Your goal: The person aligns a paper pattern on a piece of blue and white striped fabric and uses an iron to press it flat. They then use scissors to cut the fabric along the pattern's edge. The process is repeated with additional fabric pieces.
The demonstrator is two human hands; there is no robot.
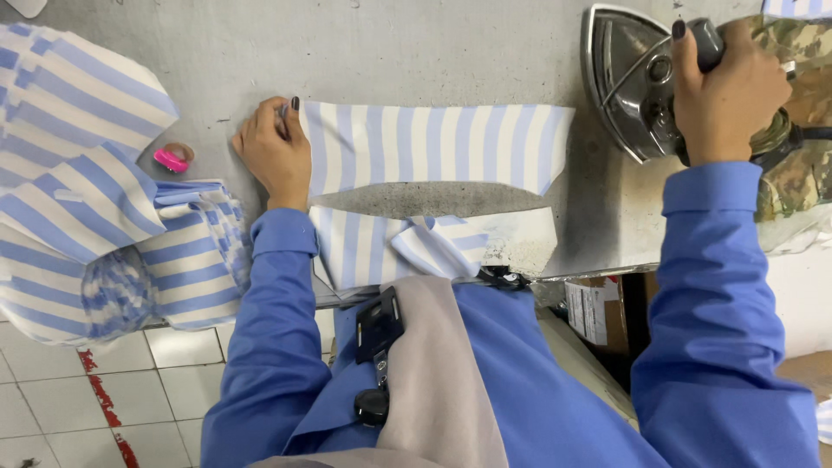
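A white tiled floor [147, 381] with red marks shows at seven o'clock, below the edge of a grey padded work table [390, 52] that fills the upper part of the view. Nearest the viewer, at six o'clock, is the person's own blue shirt front with a grey strap and a black clip hanging on it. Just past the table's near edge lies a folded blue-and-white striped fabric piece [416, 247], partly tucked over itself. Directly beyond it, across a narrow gap of bare table, a longer striped strip [433, 147] lies flat, running from ten o'clock toward one o'clock.

The left hand [273, 156] rests at ten o'clock on the left end of that strip, fingers bent and pressed down on the cloth's corner, pinning it to the table. At nine o'clock a heap of striped fabric pieces [95, 191] is stacked and spills over the table edge; a small pink-and-tan ring-shaped object [173, 158] sits just beside it, near the left hand.

At two o'clock the right hand [724, 95] is closed around the dark handle of a metal iron [633, 82], which is tipped so its shiny soleplate faces the viewer, well apart from the strip. It rests against camouflage-patterned cloth [797, 130]. A cardboard box [598, 308] sits under the table at four o'clock.
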